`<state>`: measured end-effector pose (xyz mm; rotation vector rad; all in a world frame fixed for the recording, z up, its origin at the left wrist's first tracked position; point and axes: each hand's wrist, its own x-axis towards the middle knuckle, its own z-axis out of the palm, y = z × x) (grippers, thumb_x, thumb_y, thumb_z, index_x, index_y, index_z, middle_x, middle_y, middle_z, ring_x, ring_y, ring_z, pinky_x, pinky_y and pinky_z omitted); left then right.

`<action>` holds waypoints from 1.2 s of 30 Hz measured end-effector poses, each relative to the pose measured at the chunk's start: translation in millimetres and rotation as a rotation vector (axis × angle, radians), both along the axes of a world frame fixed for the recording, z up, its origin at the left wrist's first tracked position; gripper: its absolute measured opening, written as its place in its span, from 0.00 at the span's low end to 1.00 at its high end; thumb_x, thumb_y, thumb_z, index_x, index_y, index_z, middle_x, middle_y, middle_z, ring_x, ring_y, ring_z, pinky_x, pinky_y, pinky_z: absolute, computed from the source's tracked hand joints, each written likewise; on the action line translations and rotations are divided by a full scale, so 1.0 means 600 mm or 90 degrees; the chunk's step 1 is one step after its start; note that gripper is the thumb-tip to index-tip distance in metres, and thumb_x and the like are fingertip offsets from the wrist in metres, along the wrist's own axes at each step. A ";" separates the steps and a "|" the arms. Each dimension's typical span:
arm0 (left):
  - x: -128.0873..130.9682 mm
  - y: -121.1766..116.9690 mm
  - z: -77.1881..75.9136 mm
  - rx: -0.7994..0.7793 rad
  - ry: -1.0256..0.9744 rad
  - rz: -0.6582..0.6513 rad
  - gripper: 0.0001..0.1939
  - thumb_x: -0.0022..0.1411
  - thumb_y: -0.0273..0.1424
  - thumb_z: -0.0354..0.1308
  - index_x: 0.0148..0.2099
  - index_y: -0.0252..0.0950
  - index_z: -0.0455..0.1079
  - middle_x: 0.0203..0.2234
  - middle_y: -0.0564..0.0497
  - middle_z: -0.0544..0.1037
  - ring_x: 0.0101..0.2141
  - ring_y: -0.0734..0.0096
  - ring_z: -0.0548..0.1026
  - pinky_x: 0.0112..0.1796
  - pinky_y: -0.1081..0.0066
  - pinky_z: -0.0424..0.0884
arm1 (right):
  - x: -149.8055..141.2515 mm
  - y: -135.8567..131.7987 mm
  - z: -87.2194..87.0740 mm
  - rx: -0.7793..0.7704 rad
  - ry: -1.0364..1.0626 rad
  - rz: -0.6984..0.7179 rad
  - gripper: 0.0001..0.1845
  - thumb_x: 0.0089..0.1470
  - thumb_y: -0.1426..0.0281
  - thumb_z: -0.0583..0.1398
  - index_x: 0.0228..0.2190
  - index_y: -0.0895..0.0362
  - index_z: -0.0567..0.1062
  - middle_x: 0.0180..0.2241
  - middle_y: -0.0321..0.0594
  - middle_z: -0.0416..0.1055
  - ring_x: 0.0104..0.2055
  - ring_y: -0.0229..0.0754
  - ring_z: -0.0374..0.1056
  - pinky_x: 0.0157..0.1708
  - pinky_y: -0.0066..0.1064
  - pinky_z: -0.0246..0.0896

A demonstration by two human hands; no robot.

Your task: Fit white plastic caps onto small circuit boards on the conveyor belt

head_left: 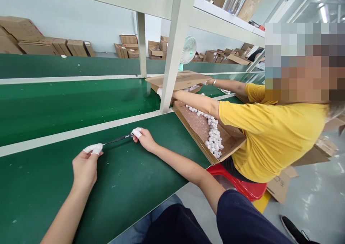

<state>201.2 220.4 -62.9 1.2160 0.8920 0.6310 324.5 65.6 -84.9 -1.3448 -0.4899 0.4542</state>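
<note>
My right hand [145,139] is closed round the back end of a pair of slim black tweezers [118,139], which point left above the green work surface [129,179]. White finger covers sit on fingertips of both hands. My left hand [85,166] is pinched shut at the tweezers' tip. Whatever its fingers hold there is hidden or too small to make out.
To my right, a cardboard tray [194,129] holds many small white pieces. A person in a yellow shirt [269,132] reaches over it to a flat carton [178,79]. A pale metal post [172,53] rises nearby; a small fan [188,50] stands behind.
</note>
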 end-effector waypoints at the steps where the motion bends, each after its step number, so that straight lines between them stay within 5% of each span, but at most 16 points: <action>1: 0.000 0.001 -0.002 0.000 -0.004 -0.003 0.20 0.31 0.30 0.63 0.33 0.31 0.72 0.33 0.52 0.75 0.32 0.75 0.70 0.48 0.64 0.64 | 0.000 0.000 0.001 -0.002 -0.001 -0.001 0.15 0.57 0.63 0.54 0.24 0.61 0.66 0.22 0.35 0.63 0.23 0.32 0.58 0.28 0.26 0.55; 15: 0.000 0.002 -0.005 0.019 0.002 -0.054 0.17 0.37 0.31 0.63 0.34 0.29 0.71 0.27 0.52 0.72 0.31 0.76 0.68 0.45 0.68 0.64 | -0.001 -0.002 0.003 0.002 -0.006 -0.001 0.17 0.56 0.61 0.54 0.23 0.61 0.66 0.21 0.35 0.62 0.23 0.32 0.59 0.29 0.26 0.55; 21: -0.006 0.011 -0.012 0.111 0.039 -0.108 0.19 0.40 0.33 0.60 0.38 0.30 0.71 0.26 0.52 0.70 0.28 0.76 0.66 0.33 0.73 0.62 | -0.001 -0.003 0.004 -0.003 0.003 -0.009 0.15 0.56 0.62 0.54 0.26 0.61 0.66 0.22 0.35 0.63 0.23 0.32 0.59 0.29 0.26 0.55; 36: -0.009 0.004 -0.004 0.106 0.015 -0.111 0.19 0.39 0.35 0.63 0.35 0.30 0.70 0.27 0.51 0.71 0.29 0.74 0.67 0.35 0.71 0.63 | 0.001 -0.003 0.004 -0.002 0.008 -0.005 0.14 0.57 0.65 0.53 0.25 0.61 0.66 0.22 0.34 0.62 0.23 0.32 0.58 0.29 0.27 0.55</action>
